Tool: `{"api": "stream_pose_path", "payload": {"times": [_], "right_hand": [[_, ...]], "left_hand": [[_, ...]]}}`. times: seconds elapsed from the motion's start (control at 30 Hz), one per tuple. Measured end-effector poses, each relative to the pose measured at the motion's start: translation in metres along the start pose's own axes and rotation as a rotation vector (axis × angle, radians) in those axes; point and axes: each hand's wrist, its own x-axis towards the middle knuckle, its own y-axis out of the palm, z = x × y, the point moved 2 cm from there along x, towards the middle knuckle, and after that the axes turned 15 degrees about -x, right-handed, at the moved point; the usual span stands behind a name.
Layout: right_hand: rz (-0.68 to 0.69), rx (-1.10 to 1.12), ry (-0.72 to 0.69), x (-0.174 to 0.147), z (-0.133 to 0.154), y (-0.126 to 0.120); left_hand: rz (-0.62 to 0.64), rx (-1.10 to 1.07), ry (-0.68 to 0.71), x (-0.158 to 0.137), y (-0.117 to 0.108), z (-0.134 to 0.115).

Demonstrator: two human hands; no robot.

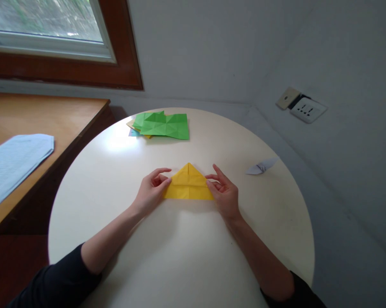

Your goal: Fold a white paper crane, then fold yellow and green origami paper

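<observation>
A folded sheet of yellow paper (189, 186) is held at the middle of the round white table (193, 252). Its top comes to a point, its lower edge is straight, and creases cross it. My left hand (152, 186) pinches the left side between thumb and fingers, with the index finger stretched out above. On the right side, my right hand (224, 190) grips the paper the same way, its index finger raised. Parts of the fingers behind the paper are hidden.
Creased green paper (167, 125) lies on other coloured sheets at the table's far side. A folded white paper piece (261, 166) rests to the right. A wooden desk (51, 113) with a pale blue folded item (22, 160) stands left; a wall socket (308, 110) is at right.
</observation>
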Motion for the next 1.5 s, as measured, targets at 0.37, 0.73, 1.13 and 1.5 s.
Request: {"api": "stream_pose_path", "payload": {"times": [0.37, 0.73, 1.13, 1.5], "right_hand": [[0.066, 0.042, 0.05, 0.003, -0.007, 0.0], [-0.05, -0.279, -0.294, 0.001, 0.007, -0.01], [-0.153, -0.524, -0.576, -0.002, 0.014, -0.011], [0.112, -0.715, -0.745, -0.009, 0.01, -0.002]], "left_hand": [[-0.007, 0.065, 0.012, 0.004, -0.005, 0.003], [0.049, 0.322, 0.26, 0.004, -0.009, 0.0], [0.107, 0.834, 0.8, 0.0, -0.011, 0.0], [0.21, 0.983, 0.708, 0.01, -0.02, 0.014]]}}
